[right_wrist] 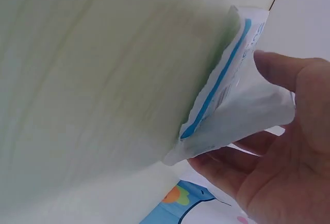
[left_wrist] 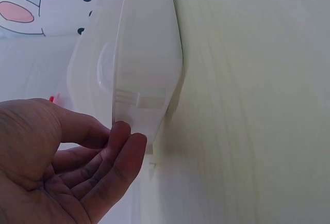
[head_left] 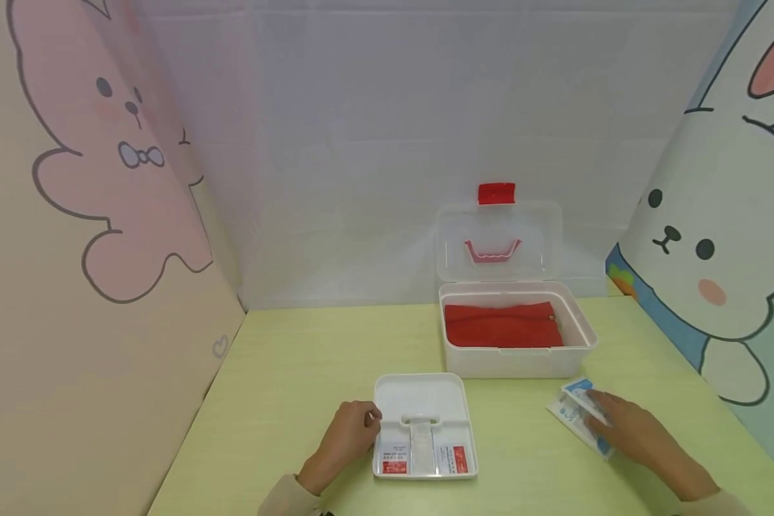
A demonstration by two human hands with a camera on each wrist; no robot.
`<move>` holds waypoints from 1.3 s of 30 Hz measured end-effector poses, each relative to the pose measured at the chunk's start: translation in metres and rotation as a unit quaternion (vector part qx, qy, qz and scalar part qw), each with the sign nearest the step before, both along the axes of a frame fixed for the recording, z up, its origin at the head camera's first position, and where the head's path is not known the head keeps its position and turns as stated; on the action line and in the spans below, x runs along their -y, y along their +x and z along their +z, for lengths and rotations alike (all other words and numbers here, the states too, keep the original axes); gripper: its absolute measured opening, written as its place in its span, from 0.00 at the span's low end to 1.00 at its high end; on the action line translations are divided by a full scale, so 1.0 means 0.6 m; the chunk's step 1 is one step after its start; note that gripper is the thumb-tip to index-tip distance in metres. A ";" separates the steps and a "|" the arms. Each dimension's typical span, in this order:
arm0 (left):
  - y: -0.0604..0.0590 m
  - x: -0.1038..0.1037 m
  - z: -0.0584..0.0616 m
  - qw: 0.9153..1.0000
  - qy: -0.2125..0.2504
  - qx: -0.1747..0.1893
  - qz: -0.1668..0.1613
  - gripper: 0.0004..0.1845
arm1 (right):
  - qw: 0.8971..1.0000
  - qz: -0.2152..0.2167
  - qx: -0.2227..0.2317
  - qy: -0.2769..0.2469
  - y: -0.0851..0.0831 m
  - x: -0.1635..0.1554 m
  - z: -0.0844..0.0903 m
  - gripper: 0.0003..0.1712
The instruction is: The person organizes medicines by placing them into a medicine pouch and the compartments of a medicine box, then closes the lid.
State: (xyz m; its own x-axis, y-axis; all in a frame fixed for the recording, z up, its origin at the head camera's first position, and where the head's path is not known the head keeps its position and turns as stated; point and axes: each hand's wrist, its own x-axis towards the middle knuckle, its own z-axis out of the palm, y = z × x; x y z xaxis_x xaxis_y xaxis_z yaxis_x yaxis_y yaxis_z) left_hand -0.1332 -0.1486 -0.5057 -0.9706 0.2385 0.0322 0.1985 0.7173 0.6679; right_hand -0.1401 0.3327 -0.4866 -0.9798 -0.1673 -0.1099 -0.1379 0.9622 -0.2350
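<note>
Left hand [head_left: 348,437] fingers relaxed, tips touching the white tray's [head_left: 422,396] left edge. Right hand [head_left: 626,424] pinches a white-and-blue pouch [head_left: 575,412] lying right of the tray; the wrist view [right_wrist: 227,115] shows thumb and fingers curled round it and its edge lifted off the table. Behind: open storage box [head_left: 516,358] with red cloth [head_left: 502,325]. Yellow-green table [head_left: 297,373], rabbit-print panels.

One open box [head_left: 516,337], one tray [head_left: 422,401], perhaps two packets [head_left: 577,416], one red cloth [head_left: 502,325]
</note>
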 end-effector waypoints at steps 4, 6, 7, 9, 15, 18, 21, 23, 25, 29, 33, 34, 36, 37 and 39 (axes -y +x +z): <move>0.000 0.000 -0.001 1.000 0.002 -0.002 -0.001 0.09 | 0.999 0.006 -0.033 0.006 0.005 0.004 0.004 0.27; 0.000 0.000 -0.001 1.000 0.003 -0.003 -0.001 0.09 | 0.998 0.011 -0.063 0.010 0.007 0.005 0.005 0.23; 0.000 0.000 -0.002 1.000 0.003 -0.004 -0.001 0.09 | 0.997 0.013 -0.078 0.010 0.007 0.004 0.006 0.22; 0.000 0.000 -0.002 1.000 0.003 -0.005 -0.001 0.09 | 0.994 0.016 -0.106 0.007 0.009 0.002 0.009 0.19; 0.002 0.000 -0.001 1.000 -0.002 -0.005 -0.001 0.08 | 0.989 0.006 -0.147 0.001 0.019 0.000 0.022 0.18; 0.002 -0.001 0.000 1.000 -0.003 -0.006 0.001 0.08 | 0.988 0.001 -0.157 0.001 0.026 0.009 0.041 0.18; 0.002 -0.001 0.002 1.000 -0.003 -0.008 0.003 0.08 | 0.986 0.000 -0.164 0.004 0.032 0.026 0.063 0.19; 0.002 -0.001 0.002 1.000 -0.003 -0.009 0.002 0.08 | 0.986 0.002 -0.169 0.005 0.038 0.038 0.078 0.20; 0.002 -0.001 0.000 1.000 -0.001 -0.011 0.000 0.08 | 0.984 0.001 -0.176 0.007 0.044 0.052 0.093 0.21; 0.001 -0.001 -0.001 1.000 0.002 -0.011 -0.002 0.08 | 0.976 0.014 -0.217 -0.004 0.057 0.078 0.119 0.22; 0.000 -0.001 -0.001 1.000 0.001 -0.009 0.001 0.07 | 0.958 0.046 -0.282 -0.019 0.065 0.102 0.136 0.23; 0.000 -0.001 -0.001 1.000 0.001 -0.009 0.002 0.08 | 0.954 0.055 -0.295 -0.021 0.066 0.108 0.138 0.24; 0.001 -0.001 -0.001 1.000 0.001 -0.007 0.002 0.08 | 0.950 0.069 -0.305 -0.024 0.067 0.119 0.142 0.24; 0.001 -0.001 -0.001 1.000 0.001 -0.003 0.003 0.08 | 0.948 0.076 -0.307 -0.025 0.068 0.125 0.144 0.24; 0.002 -0.001 -0.001 1.000 0.002 -0.003 0.001 0.08 | 0.945 0.088 -0.315 -0.027 0.068 0.137 0.146 0.16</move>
State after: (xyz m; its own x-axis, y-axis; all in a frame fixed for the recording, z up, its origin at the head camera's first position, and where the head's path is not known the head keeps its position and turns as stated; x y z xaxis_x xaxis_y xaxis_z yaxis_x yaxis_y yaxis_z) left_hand -0.1323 -0.1483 -0.5061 -0.9710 0.2360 0.0381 0.2001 0.7152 0.6697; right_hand -0.0994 0.2506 -0.3988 -0.8044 -0.3232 0.4985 -0.4243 0.8998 -0.1014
